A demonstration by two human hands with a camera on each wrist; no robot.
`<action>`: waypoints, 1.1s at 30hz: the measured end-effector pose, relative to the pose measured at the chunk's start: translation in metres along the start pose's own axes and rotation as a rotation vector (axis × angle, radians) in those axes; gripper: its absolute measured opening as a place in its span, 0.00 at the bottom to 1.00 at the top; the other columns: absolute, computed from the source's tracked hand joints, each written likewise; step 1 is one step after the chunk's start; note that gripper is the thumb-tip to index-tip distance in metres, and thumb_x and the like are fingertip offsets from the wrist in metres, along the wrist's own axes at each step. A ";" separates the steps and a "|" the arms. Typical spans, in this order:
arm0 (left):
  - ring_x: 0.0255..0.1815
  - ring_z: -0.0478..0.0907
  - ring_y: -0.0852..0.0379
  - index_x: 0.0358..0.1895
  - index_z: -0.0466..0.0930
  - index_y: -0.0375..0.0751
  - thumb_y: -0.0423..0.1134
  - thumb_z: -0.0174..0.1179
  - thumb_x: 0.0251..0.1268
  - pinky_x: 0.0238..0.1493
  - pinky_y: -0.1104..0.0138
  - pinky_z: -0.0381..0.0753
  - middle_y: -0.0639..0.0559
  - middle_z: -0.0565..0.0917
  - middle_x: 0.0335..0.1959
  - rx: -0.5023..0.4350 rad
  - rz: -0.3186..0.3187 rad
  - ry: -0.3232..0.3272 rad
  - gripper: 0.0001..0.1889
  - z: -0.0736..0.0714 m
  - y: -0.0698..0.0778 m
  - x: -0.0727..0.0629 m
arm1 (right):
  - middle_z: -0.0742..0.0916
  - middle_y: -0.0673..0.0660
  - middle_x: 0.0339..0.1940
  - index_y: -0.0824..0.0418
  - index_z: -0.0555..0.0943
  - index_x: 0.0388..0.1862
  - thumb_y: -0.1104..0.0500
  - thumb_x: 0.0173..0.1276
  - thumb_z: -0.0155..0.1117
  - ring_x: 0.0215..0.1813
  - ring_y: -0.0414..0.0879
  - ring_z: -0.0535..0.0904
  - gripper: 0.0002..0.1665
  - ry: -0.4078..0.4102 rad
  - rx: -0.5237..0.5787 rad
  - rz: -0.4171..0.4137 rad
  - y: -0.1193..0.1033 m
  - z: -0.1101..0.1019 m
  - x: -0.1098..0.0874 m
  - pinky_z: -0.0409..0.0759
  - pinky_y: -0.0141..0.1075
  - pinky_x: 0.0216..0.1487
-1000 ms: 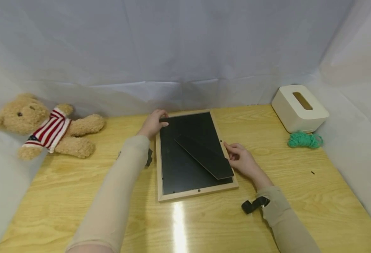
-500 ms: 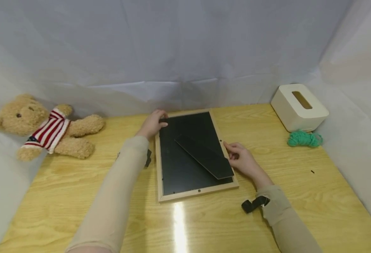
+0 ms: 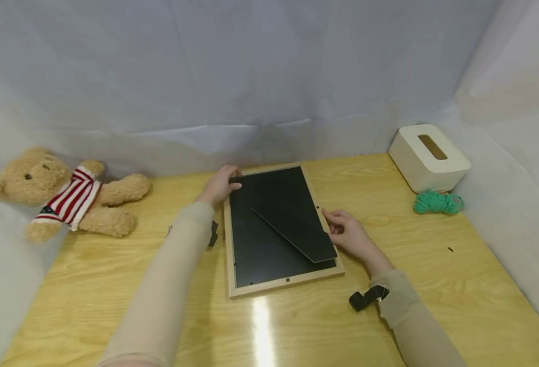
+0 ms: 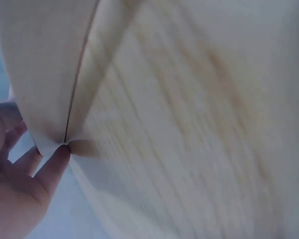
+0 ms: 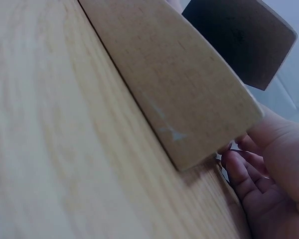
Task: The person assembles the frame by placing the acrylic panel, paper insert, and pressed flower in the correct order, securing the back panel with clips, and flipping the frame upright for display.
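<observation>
A picture frame (image 3: 286, 280) with a pale wooden border lies back side up on the table, its black backing board (image 3: 260, 250) showing. A black easel leg (image 3: 297, 229) slants across the backing. At the far left corner, my left hand (image 3: 219, 186) holds the border, with thumb and fingers on either side of the corner. My right hand (image 3: 349, 237) grips the right border beside the lower end of the leg, its fingers curled. In the right wrist view, the frame's side (image 5: 184, 94) is close up, with the curled fingers (image 5: 239, 174) at its edge.
A teddy bear (image 3: 90, 199) in a striped sweater lies at the back left. At the back right stands a cream tissue box (image 3: 427, 158), with a bundle of green yarn (image 3: 438, 202) in front. A tiny dark piece (image 3: 451, 249) lies on the wooden table (image 3: 416, 285).
The head view has shifted slightly, so everything sits a little differently in it. Both hands keep their hold on the picture frame, which stays in place on the table.
</observation>
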State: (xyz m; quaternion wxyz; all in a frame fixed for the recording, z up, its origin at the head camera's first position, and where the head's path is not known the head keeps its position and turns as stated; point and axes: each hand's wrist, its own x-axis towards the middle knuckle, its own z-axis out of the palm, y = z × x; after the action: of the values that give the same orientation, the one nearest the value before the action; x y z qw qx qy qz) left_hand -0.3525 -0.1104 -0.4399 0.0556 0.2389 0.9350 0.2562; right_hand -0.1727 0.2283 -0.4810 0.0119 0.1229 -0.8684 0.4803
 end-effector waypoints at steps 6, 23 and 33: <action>0.63 0.65 0.39 0.61 0.68 0.31 0.33 0.59 0.66 0.65 0.51 0.64 0.35 0.66 0.63 -0.046 -0.036 0.059 0.22 -0.004 0.002 -0.005 | 0.77 0.58 0.44 0.66 0.68 0.67 0.69 0.58 0.68 0.35 0.46 0.71 0.37 -0.004 0.001 0.014 -0.001 0.001 0.001 0.72 0.31 0.33; 0.62 0.67 0.36 0.73 0.54 0.34 0.32 0.51 0.71 0.56 0.52 0.76 0.31 0.62 0.68 -0.610 -0.317 0.080 0.30 -0.004 0.023 -0.083 | 0.78 0.60 0.44 0.65 0.68 0.68 0.67 0.61 0.65 0.36 0.46 0.72 0.35 -0.013 -0.017 0.023 0.000 -0.001 0.002 0.73 0.32 0.36; 0.67 0.62 0.38 0.75 0.49 0.35 0.34 0.53 0.69 0.58 0.54 0.74 0.33 0.59 0.70 -0.725 -0.319 0.048 0.34 0.017 0.030 -0.130 | 0.79 0.62 0.49 0.63 0.69 0.68 0.58 0.68 0.63 0.43 0.48 0.73 0.31 -0.057 0.018 0.041 -0.002 -0.008 0.004 0.74 0.37 0.45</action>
State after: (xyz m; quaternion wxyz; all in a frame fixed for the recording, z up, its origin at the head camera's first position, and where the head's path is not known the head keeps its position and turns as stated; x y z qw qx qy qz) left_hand -0.2212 -0.1414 -0.4419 0.1537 0.0495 0.8104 0.5632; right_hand -0.1773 0.2334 -0.4742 -0.0236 0.1188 -0.8663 0.4846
